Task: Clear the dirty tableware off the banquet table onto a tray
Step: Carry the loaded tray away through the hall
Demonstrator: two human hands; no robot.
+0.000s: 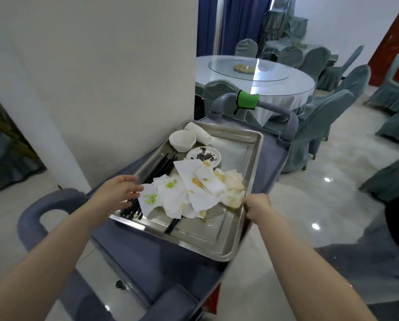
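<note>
Both hands at tray (237, 232): right hand (256, 207) grips right rim; left hand (122, 190), fingers spread, over chopsticks (158, 169) at left rim.

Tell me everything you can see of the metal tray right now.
The tray is a shallow rectangular pan of shiny steel with a raised rim and rounded corners. It sits on a grey cart, skewed, its near corner past the cart's edge. It carries a white bowl, cups, a stained dish, black chopsticks and soiled napkins. The right hand grips its right rim; the left hand reaches over its left edge.
</note>
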